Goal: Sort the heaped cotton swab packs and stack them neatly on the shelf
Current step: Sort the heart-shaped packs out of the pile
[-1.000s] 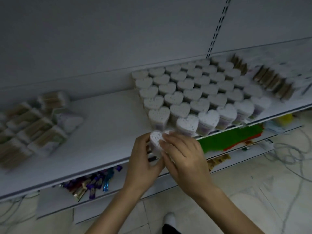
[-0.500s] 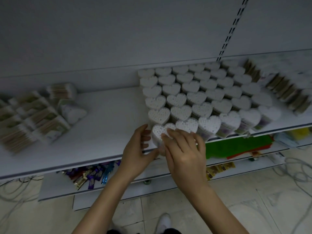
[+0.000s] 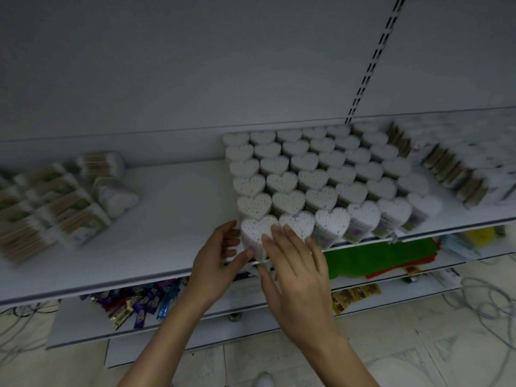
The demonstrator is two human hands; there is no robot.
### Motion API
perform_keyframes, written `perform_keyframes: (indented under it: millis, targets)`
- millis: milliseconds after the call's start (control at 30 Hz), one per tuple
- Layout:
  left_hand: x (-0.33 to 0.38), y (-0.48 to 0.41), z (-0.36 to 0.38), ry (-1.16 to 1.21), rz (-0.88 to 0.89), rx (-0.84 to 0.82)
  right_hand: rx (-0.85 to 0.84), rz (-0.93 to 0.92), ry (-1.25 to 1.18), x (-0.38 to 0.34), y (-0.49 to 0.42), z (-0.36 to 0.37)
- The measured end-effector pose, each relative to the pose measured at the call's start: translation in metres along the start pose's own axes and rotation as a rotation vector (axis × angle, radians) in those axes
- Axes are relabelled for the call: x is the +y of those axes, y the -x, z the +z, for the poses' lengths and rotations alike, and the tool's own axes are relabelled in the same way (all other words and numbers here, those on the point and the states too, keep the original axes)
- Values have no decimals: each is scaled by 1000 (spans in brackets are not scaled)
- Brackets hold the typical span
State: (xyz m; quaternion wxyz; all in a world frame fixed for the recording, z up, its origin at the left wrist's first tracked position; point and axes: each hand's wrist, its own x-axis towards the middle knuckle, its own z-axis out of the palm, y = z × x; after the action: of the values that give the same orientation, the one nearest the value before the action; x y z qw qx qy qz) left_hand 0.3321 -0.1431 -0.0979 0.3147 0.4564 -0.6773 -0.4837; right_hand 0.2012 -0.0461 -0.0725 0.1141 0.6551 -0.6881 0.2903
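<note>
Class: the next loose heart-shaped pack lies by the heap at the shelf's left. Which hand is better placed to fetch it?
Left, probably: the left hand lies nearer the loose heart-shaped pack; the right hand, resting on the corner pack, would have to cross the left.

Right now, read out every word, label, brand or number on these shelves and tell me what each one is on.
Nothing here can be read, so there is no text to quote.
heart-shaped packs: purple and green side labels, blurred.
rectangular swab packs at left: green-printed labels, blurred.
wrappers on the lower shelf: print too small.
yellow packets, same shelf: print too small.
</note>
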Motion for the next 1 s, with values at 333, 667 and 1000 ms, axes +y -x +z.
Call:
perform_keyframes:
  millis: [333,667,1000]
  targets:
    - [-3,-2,-5,23,-3,-17,-69,96,38,12,21,-2]
    - [-11,-5,-5,24,-12,-28,-94,71,12,14,23,-5]
    - [3,5,-19,231,-42,165,-41,-47,-173,-29,6,-1]
